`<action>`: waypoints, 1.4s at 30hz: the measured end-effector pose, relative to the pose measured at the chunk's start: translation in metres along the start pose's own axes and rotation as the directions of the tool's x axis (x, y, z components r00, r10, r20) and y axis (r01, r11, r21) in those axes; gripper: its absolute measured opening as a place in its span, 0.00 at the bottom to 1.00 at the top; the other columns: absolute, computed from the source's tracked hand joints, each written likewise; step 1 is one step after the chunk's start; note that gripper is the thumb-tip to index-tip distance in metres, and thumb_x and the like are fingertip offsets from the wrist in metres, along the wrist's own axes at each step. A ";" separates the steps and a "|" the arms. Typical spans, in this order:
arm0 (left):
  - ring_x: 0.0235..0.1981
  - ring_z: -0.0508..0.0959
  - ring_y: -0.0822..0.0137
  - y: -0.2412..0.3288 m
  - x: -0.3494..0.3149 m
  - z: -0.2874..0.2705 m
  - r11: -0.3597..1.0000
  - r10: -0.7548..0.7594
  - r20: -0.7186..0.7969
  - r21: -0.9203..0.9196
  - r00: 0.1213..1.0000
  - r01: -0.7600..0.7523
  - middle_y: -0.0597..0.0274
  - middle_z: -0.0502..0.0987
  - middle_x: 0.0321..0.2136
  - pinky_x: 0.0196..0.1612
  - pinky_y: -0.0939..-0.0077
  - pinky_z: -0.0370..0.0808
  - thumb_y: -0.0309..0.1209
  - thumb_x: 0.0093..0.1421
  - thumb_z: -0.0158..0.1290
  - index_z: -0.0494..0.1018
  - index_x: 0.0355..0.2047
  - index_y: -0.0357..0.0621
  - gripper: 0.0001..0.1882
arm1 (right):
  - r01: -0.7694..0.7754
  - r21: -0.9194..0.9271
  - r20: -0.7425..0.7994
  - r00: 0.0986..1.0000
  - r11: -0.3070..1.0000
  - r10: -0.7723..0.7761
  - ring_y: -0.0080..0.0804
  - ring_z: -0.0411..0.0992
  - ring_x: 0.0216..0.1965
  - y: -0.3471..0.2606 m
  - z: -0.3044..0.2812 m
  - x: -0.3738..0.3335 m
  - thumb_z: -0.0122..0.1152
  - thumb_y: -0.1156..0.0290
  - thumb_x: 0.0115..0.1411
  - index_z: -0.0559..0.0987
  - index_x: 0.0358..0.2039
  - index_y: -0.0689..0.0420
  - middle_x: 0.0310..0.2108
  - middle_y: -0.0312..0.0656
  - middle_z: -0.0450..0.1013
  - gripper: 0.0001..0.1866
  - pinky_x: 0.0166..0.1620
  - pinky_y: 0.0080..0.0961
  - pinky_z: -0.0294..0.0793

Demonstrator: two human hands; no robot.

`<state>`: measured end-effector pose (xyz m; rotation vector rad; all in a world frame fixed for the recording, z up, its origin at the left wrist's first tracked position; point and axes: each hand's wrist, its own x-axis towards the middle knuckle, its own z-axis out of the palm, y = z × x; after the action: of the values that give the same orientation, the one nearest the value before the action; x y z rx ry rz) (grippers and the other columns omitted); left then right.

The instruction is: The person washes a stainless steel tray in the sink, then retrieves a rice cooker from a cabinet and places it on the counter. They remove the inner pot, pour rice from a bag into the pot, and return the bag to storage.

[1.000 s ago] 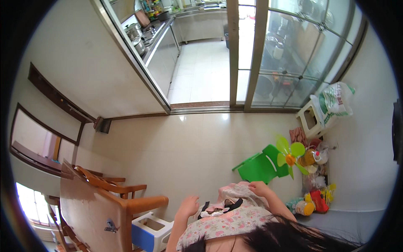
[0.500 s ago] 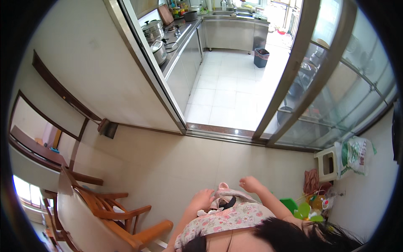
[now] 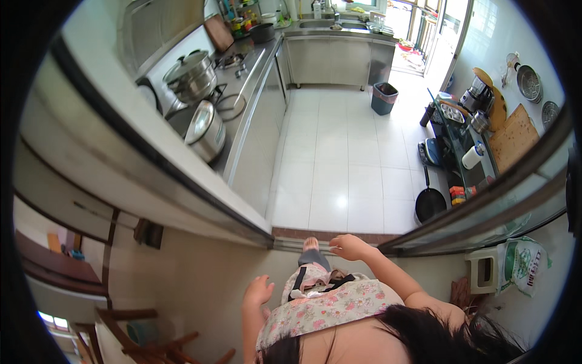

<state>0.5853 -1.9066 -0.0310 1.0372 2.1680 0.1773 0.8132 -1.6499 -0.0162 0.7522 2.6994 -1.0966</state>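
Note:
My left hand [image 3: 259, 290] hangs beside the flowered apron [image 3: 330, 312], holding nothing, its fingers loosely apart. In front of my body my right hand [image 3: 350, 247] is raised with relaxed, slightly bent fingers and nothing in them. It appears above the door track [image 3: 291, 244] at the kitchen threshold. One bare foot [image 3: 311, 242] shows at that track, below a grey trouser leg. Dark straps lie across the apron's lower part.
Left is a steel counter with a steamer pot [image 3: 191, 76] and a cooker [image 3: 206, 130]. A bin [image 3: 384, 98] stands ahead. Right are a glass shelf, a frying pan [image 3: 430, 203] and the sliding door [image 3: 515, 200]. A stool [image 3: 482, 273] and wooden chair [image 3: 163, 346] flank me.
I have moved forward to the kitchen doorway. My left hand has come away from the apron toward the left, and my right hand is farther forward. The bare foot now shows.

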 end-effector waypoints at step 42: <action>0.57 0.59 0.50 0.492 1.138 -0.692 -0.178 -0.238 -0.319 -0.914 0.917 -0.364 0.50 0.42 0.61 0.51 0.51 0.67 0.41 0.57 0.53 0.43 0.62 0.45 0.40 | -0.326 0.166 -0.234 0.904 0.931 0.358 0.45 0.73 0.35 0.467 -0.816 0.874 0.55 0.63 0.57 0.76 0.40 0.60 0.34 0.50 0.75 0.15 0.40 0.31 0.72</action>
<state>-0.0400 -0.6346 0.0541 0.0033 1.3149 2.0201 0.3385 -0.4583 0.0261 1.4236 2.5652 -1.1496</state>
